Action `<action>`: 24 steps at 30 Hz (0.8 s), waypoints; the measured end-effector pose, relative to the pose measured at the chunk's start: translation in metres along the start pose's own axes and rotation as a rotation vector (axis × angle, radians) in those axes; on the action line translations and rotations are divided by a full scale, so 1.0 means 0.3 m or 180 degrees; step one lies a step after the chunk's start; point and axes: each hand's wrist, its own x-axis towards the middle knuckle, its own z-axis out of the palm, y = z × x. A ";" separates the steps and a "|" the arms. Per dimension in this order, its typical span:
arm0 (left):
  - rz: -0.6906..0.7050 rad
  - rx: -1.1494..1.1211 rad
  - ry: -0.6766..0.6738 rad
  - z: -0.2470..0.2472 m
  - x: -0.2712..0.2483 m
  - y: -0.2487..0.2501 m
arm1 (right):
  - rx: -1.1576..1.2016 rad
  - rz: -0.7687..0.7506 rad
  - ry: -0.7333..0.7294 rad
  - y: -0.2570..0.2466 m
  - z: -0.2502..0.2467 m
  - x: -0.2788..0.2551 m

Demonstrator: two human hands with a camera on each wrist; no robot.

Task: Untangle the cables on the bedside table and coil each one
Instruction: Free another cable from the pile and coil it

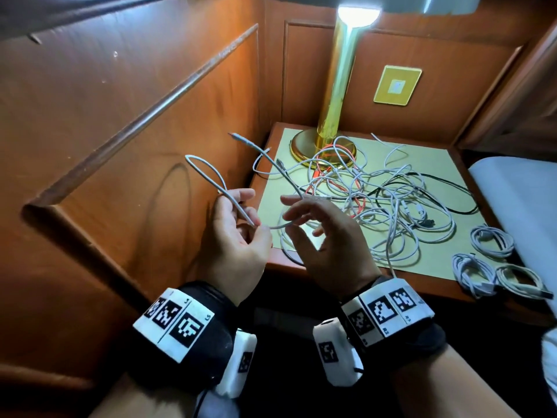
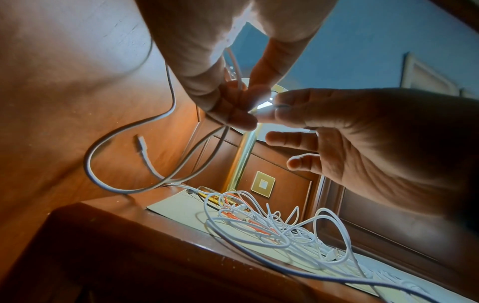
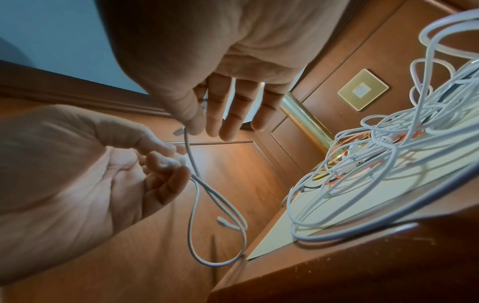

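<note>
Overall, reddish-brown wooden wall panelling (image 1: 126, 122) encloses the scene on the left and far sides. Wooden bedside table (image 1: 337, 274) with a pale cream mat on top stands in the corner; a white bed edge (image 1: 518, 194) lies along its right side.

Brass lamp (image 1: 334, 95), lit, stands at the table's far left corner. Square brass wall plate (image 1: 397, 85) sits on the far panel, right of the lamp stem.

Tangled heap of cables (image 1: 388, 194), mostly white with one orange and one black strand, covers the middle of the mat, reaching onto the lamp base. Three coiled white cables (image 1: 494, 260) lie at the near right corner, apart from the heap.

Left hand (image 1: 238, 236) is held off the table's left edge, palm up, fingers curled, pinching one thin white cable (image 1: 208, 173) where it crosses itself; a loop stands above the fingers toward the left panel.

Right hand (image 1: 328, 236) is over the near left corner, thumb and forefinger pinching the same cable just beside the left fingertips; its other fingers are spread straight. From here the cable runs to a free connector end (image 1: 238, 137) pointing at the left panel. Its far portion trails into the heap.
</note>
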 end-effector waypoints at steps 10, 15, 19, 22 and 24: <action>0.0258 -0.0666 -0.0390 -0.016 -0.051 0.108 | 0.0058 0.0094 -0.0332 -0.014 -0.040 -0.032; 0.0470 -0.0679 -0.0898 -0.012 -0.124 0.165 | -0.0052 0.0128 -0.0485 -0.072 -0.099 -0.096; 0.0395 -0.0624 -0.0922 0.007 -0.208 0.138 | -0.0451 0.0129 -0.0217 -0.139 -0.187 -0.187; 0.0251 0.0068 -0.0922 0.003 -0.272 0.095 | -0.0536 0.0199 0.0018 -0.197 -0.259 -0.305; 0.0402 0.1042 -0.1166 -0.023 -0.325 0.058 | -0.0470 0.0471 0.0094 -0.235 -0.300 -0.395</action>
